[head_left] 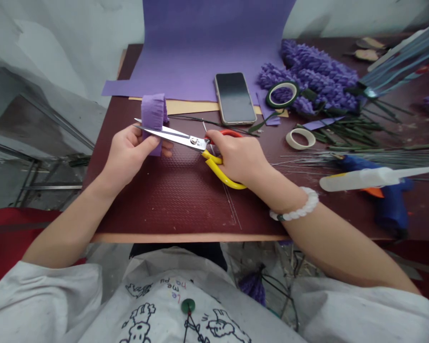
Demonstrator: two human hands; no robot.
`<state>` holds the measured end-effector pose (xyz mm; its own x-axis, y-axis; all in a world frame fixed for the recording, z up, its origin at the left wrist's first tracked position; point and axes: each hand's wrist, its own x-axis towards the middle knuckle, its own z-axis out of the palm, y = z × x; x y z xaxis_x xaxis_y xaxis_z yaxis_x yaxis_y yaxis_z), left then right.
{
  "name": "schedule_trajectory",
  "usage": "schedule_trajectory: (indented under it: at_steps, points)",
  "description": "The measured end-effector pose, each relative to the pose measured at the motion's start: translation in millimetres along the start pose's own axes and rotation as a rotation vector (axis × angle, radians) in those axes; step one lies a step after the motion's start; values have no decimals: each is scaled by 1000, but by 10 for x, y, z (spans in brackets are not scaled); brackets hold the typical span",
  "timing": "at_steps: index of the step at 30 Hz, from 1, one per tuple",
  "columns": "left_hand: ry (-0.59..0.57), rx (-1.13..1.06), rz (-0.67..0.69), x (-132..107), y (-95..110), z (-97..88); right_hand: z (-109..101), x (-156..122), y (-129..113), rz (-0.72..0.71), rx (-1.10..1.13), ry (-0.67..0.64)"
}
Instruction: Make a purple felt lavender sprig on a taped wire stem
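Where the narrowly parted blades cross it, a purple strip [153, 110] stands above the near left part of the table [178, 205], its upper part curled over into a loop and its lower end hanging below the steel. The left hand [128, 151] pinches it just beside the blades, thumb in front and fingers behind. The right hand [241, 157] grips the scissors [194, 142] by their red and yellow handles, with the points reaching past the strip's left edge.

For a clean cut, the strip is best kept taut and flat where the blades meet, each snip short and even. The left thumb lies very close to the edge, so shifting the pinch lower before closing seems wise.

Beyond the hands, a phone [235, 97] rests partly on a large purple sheet [207, 47]. To its right are a dark green tape roll [282, 95], bunched purple flowers [316, 78], a pale tape ring [301, 138] and, nearer the front edge, a white bottle [361, 179] beside a blue tool [393, 207].
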<state>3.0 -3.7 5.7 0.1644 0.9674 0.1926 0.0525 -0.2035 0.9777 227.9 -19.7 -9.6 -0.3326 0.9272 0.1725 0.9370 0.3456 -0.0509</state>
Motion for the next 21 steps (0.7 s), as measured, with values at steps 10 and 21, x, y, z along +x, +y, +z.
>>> schedule_trajectory:
  at_steps: [10,21]
  points:
    - [16,18,28,13,-13,-4,-14,-43,44,-107,179,35]
    - [65,3,125,-19,4,32,-44,-33,63,-95,224,-2]
